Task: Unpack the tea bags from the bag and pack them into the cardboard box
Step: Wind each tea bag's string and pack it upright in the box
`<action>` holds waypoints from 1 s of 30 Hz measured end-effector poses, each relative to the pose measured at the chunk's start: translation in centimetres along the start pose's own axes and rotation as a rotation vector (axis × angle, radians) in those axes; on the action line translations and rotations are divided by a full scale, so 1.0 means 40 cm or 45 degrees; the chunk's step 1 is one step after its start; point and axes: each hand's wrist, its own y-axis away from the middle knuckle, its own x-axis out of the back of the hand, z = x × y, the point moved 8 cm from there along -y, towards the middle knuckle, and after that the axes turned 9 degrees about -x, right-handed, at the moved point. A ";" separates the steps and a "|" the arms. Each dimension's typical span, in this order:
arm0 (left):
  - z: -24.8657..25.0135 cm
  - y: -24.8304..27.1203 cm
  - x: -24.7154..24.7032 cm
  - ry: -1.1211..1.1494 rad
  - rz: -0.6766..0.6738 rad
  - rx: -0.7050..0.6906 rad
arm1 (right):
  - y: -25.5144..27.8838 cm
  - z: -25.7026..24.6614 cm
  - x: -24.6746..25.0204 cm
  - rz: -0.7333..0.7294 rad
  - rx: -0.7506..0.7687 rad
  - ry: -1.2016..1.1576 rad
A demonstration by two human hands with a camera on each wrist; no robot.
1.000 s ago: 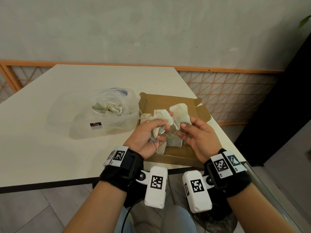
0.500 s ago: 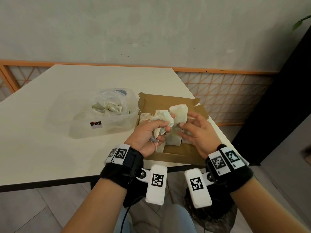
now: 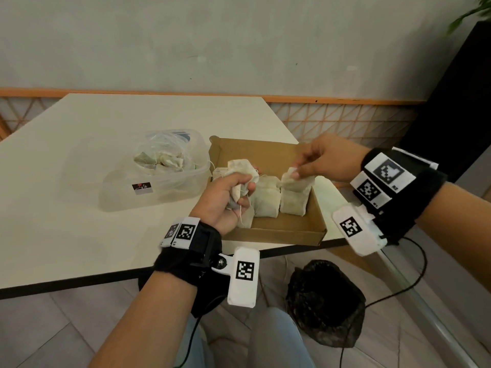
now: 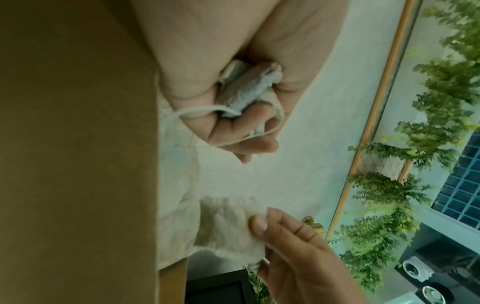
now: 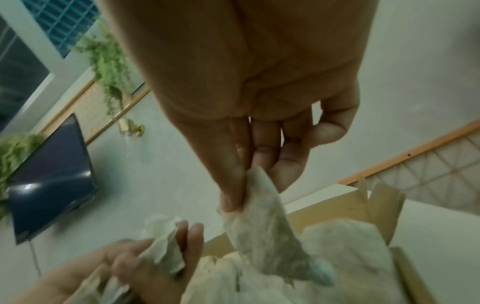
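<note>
A pale plaster wall rises behind the white table, with an orange-framed lattice panel along its foot. Grey floor tiles lie below. Green leafy plants hang near a window.

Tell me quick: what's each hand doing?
Left hand: closed around a bunch of tea bags.
Right hand: pinching one tea bag over the cardboard box.
</note>
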 end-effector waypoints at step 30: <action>0.000 0.002 0.005 0.065 0.058 0.027 | 0.025 0.039 -0.143 -0.184 0.080 0.441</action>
